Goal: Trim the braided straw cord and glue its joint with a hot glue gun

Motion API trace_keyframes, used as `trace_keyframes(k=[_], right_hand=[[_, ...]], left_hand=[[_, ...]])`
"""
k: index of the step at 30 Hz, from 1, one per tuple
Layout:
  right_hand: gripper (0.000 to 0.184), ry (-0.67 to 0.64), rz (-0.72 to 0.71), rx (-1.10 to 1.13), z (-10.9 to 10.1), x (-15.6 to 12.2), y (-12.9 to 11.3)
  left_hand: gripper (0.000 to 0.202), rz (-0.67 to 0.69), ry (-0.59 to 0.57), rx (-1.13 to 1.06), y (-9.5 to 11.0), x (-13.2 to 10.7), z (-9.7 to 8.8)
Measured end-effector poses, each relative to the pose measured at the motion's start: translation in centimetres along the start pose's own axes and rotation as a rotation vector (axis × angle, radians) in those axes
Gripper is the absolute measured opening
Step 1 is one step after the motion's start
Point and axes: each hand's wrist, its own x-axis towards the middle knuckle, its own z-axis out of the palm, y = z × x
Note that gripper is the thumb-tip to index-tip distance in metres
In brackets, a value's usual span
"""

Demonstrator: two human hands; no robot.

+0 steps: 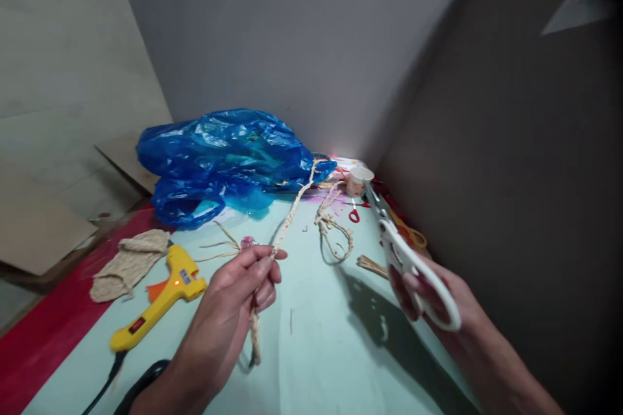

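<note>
A pale braided cord runs through the closed fingers of my left hand. One end of it hangs below the hand, and the rest stretches up toward the blue plastic bag. My right hand grips a pair of white-handled scissors, raised above the table at the right. The blades point up and away and look nearly together; some fingers are hidden behind the handles. A loop of similar cord lies on the table between and beyond my hands.
At the left are a yellow glue gun with its lamp lit and a woven sole-shaped piece. A blue plastic bag sits against the back wall. Toward the right stand a paper cup, red-handled scissors and orange-handled scissors.
</note>
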Motion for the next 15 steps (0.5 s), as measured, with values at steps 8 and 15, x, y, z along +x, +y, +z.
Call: trace_keyframes(k=[8,15], right_hand=[[0.052,-0.278,-0.722,-0.841,5.7,1.0,-0.7],[0.055,-0.265,-0.835,-1.021,5.0,2.1,1.5]], left_hand=[[0.009,0.065,0.009,-0.026,0.2,0.4,-0.6],[0.024,0.019,0.114,0.063,-0.2,0.5,-0.9]])
